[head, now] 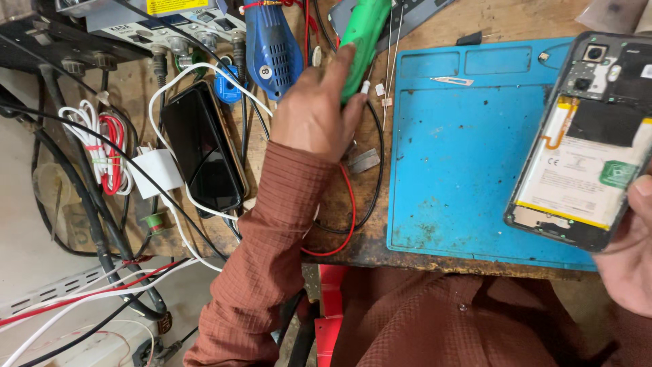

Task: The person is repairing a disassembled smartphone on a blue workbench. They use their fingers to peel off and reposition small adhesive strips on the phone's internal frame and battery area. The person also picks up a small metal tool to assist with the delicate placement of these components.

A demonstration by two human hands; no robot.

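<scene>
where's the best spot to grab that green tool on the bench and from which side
Probably the lower half of the green tool, wrapped from its left. It lies slanted, the near end toward the bench edge, and the left hand already closes on that end. The right hand holds the opened phone.

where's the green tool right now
In the head view the green tool is at top centre, on the wooden bench just left of the blue work mat, with the left hand gripping it beside the blue handheld device.
</scene>
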